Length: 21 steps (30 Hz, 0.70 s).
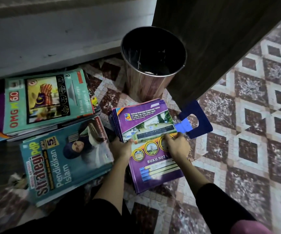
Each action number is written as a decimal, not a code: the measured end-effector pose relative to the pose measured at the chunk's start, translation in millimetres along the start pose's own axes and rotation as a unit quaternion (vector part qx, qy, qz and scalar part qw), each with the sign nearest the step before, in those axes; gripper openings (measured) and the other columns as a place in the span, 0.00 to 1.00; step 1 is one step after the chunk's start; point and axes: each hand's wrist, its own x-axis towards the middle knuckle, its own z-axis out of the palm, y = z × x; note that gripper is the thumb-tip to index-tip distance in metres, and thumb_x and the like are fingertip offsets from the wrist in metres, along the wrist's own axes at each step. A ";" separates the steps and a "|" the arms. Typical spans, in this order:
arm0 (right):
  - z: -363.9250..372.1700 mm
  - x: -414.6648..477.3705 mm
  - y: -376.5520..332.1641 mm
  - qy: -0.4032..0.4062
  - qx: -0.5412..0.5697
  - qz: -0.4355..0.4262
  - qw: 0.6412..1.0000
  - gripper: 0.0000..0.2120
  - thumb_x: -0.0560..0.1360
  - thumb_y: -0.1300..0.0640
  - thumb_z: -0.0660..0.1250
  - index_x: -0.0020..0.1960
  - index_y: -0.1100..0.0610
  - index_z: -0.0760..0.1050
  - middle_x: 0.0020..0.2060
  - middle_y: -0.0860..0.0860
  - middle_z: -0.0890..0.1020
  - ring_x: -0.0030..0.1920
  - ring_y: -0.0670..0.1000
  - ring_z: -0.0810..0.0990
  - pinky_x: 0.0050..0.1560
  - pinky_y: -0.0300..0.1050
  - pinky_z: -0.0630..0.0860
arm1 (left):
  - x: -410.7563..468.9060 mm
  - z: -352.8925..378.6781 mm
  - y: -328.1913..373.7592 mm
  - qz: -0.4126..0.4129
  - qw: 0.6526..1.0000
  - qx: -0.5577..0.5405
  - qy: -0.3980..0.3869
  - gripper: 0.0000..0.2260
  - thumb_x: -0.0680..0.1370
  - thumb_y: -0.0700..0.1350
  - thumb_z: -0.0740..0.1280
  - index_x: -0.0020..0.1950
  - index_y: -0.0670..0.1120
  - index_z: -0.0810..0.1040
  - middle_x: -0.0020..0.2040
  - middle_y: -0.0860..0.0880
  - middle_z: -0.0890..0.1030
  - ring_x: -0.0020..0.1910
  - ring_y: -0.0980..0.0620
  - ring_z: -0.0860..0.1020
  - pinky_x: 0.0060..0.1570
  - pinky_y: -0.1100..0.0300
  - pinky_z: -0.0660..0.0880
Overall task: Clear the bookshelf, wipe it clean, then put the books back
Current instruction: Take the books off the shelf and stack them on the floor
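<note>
Grip: left hand (pixel 122 149), right hand (pixel 177 146), notebooks (pixel 155 168)

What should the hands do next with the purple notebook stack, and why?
Probably lower the purple notebook stack flat onto the tiled floor beside the Pendidikan Islam book. The left hand and right hand both grip its edges, and the OMGM book already lies on the floor too.

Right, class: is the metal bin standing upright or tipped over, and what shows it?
Upright. The bin sits base-down on the patterned floor, and its round open mouth faces up toward the camera.
</note>
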 end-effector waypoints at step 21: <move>-32.4 0.7 -44.1 -0.101 -0.262 -0.131 0.951 0.21 0.76 0.59 0.61 0.68 0.61 0.65 0.67 0.60 0.68 0.67 0.61 0.66 0.63 0.56 0.68 | -35.2 -28.9 43.1 0.133 0.896 0.418 -0.069 0.16 0.78 0.46 0.65 0.64 0.43 0.72 0.64 0.41 0.69 0.62 0.41 0.72 0.56 0.52 0.72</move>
